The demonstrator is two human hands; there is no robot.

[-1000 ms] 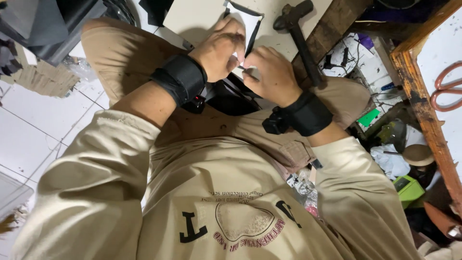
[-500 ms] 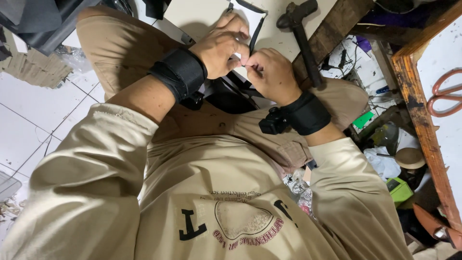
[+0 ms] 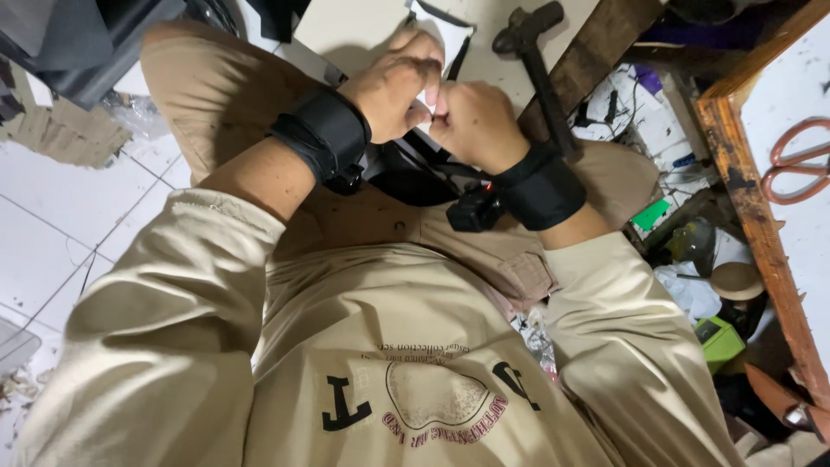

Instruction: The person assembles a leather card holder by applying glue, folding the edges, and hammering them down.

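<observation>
Cluttered workshop floor: white tiles on the left, a beige board (image 3: 363, 30) far ahead, a wooden-framed table (image 3: 752, 199) on the right.

A hammer (image 3: 532, 52) lies on the board; orange scissors (image 3: 800, 160) rest on the table. Over the beige-trousered lap, the left hand (image 3: 402, 86) and right hand (image 3: 475, 121), both with black wrist bands, meet knuckle to knuckle, fingers curled tight and pinched on a small white piece (image 3: 441, 35) with dark edging, held at the board's near edge.

Pale counter (image 3: 363, 30): hammer (image 3: 532, 52) lying on it, white sheet (image 3: 441, 30) just beside. Wooden-rimmed counter (image 3: 735, 156): orange scissors (image 3: 800, 160). White tiled floor (image 3: 60, 225): cardboard scrap (image 3: 60, 130).
</observation>
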